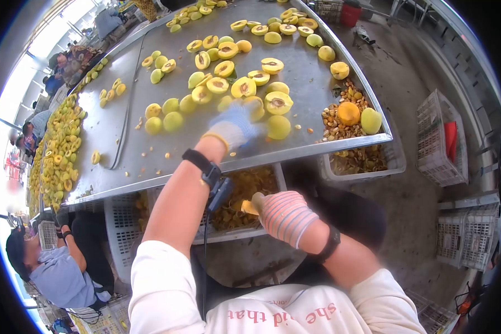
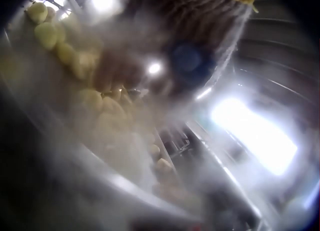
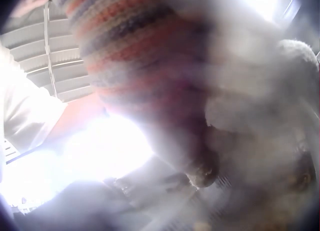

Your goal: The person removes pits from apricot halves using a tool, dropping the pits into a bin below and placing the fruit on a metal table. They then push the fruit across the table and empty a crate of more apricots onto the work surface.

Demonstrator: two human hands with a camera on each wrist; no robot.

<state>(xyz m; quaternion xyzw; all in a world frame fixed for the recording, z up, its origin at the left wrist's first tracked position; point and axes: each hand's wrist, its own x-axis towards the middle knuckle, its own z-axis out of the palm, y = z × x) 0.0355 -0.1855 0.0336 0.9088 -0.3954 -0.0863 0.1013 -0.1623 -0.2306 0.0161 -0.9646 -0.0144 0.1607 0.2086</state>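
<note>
My left hand [image 1: 236, 127], in a blue-and-white knit glove, reaches over the metal table among halved yellow fruits [image 1: 278, 103]. It is motion-blurred, its fingers overlapping a fruit [image 1: 255, 108]; I cannot tell whether they grip it. The left wrist view shows a blurred glove [image 2: 200, 36] near a row of fruits [image 2: 60, 46]. Below the table's front edge, my right hand [image 1: 286, 216], in a striped knit glove with a stained tip, holds a small flat orange piece [image 1: 249, 207]. In the right wrist view, the striped glove [image 3: 140, 56] fills the upper middle.
A crate [image 1: 234, 236] with fruit scraps sits under the table edge [image 1: 261, 160]. Pits [image 1: 337, 127] pile at the right corner, above a white bin [image 1: 367, 170]. More fruit [image 1: 58, 156] is heaped at left. Another person [image 1: 67, 273] sits at lower left. Crates [image 1: 441, 139] stand right.
</note>
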